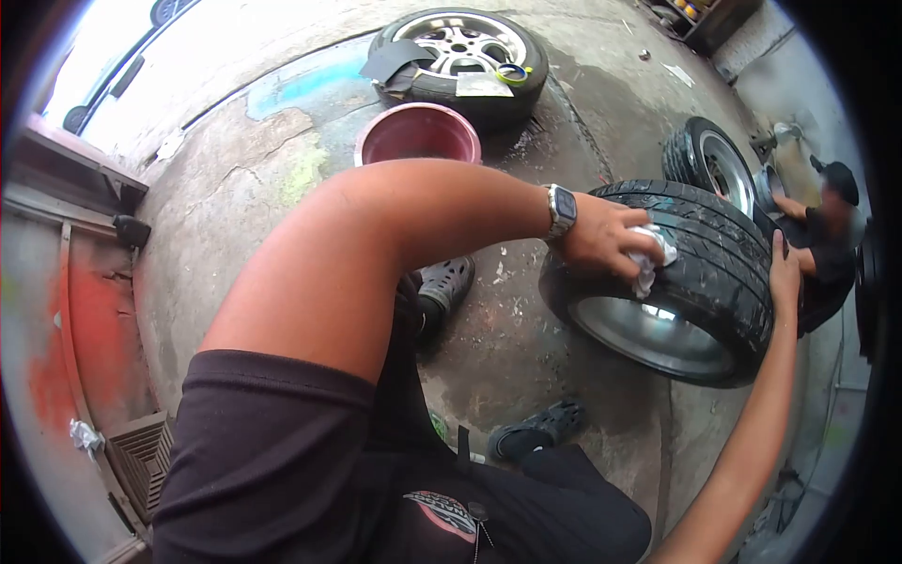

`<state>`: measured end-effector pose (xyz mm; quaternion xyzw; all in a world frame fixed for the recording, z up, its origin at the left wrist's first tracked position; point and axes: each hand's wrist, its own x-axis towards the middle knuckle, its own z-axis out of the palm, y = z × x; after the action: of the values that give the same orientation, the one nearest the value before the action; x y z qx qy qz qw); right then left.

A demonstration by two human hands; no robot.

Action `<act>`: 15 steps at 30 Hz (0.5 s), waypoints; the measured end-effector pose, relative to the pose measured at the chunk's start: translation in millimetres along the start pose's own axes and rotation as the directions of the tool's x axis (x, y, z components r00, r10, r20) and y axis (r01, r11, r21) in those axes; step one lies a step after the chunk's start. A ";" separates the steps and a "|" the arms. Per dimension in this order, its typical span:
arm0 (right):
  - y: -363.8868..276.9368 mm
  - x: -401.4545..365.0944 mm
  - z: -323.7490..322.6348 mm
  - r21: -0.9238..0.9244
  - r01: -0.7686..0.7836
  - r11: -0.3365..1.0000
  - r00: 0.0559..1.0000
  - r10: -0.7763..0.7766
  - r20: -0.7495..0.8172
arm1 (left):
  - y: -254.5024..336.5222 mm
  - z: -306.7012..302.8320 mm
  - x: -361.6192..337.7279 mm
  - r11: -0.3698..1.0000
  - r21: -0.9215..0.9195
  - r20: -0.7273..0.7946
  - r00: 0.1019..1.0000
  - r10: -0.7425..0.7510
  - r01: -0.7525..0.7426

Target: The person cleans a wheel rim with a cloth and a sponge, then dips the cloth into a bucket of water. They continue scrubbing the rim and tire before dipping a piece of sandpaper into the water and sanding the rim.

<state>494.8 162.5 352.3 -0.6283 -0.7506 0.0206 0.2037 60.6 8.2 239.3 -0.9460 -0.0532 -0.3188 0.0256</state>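
My left hand (pixel 615 240), with a watch (pixel 562 211) on its wrist, presses a crumpled white rag (pixel 652 258) against the tread of a black tire (pixel 705 246). Its fingers are bent round the rag. The tire stands on its tread, mounted on a silver rim (pixel 648 336) whose hollow side faces me. Whitish and faint bluish marks show on the tread. At the tire's right side, my right hand (pixel 785 277) grips the tread edge; some of its fingers are hidden.
Beyond my left arm stands a reddish tub (pixel 418 132). Behind it a wheel (pixel 460 94) lies flat, with dark sheets (pixel 396 62) and a tape roll (pixel 512 73) on it. Another wheel (pixel 709 164) stands near a crouching person (pixel 827 226) at right. My clogs (pixel 554 421) are close below.
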 end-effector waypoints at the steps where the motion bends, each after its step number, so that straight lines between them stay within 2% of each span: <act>1: -6.1 11.8 8.9 0.038 0.020 0.999 1.000 -0.020 0.006 | -4.6 -6.2 -9.1 0.998 -0.013 0.042 0.997 -0.058 0.059; 3: -16.6 27.8 29.2 0.135 0.062 0.989 0.998 -0.065 0.014 | -13.9 -17.3 -30.2 0.993 -0.026 0.082 0.990 -0.114 0.117; 4: -23.9 38.5 38.1 0.165 0.017 0.986 0.999 -0.024 0.038 | -23.0 -25.9 -45.9 0.993 -0.042 0.090 0.990 -0.109 0.113; 6: -57.9 45.9 51.7 0.092 0.097 0.991 0.994 -0.092 -0.053 | -31.3 -44.1 -86.8 0.947 0.036 0.130 0.938 -0.322 0.320; 7: -79.2 48.1 55.9 0.112 0.037 0.993 0.996 -0.028 -0.083 | -37.3 -49.7 -111.6 0.889 0.052 0.137 0.879 -0.457 0.454; 8: -104.1 46.5 61.9 0.150 0.044 0.988 0.991 -0.024 -0.129 | -41.1 -55.3 -135.7 0.815 0.072 0.141 0.803 -0.579 0.575; 10: -159.0 36.0 72.2 0.224 0.060 0.973 0.974 -0.007 -0.228 | -38.6 -61.6 -180.5 0.478 0.050 0.051 0.475 -0.878 0.877; 12: -215.8 16.3 72.1 0.444 0.037 0.895 0.985 0.041 -0.166 | -46.3 -50.2 -244.2 0.264 0.003 -0.062 0.264 -0.962 0.964; 14: -239.2 -6.3 62.3 0.487 0.124 0.865 0.986 -0.051 -0.160 | -49.9 -33.8 -308.1 -0.163 0.069 0.033 -0.165 -0.986 0.984; 15: -247.2 -25.3 47.7 0.383 0.168 0.908 0.979 -0.109 -0.172 | -45.1 -27.8 -328.8 -0.276 0.078 0.082 -0.282 -0.956 0.958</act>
<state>251.1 97.3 372.4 -0.5189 -0.7567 0.1113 0.3819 -221.5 22.9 62.9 -0.5423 -0.7858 -0.1590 -0.2511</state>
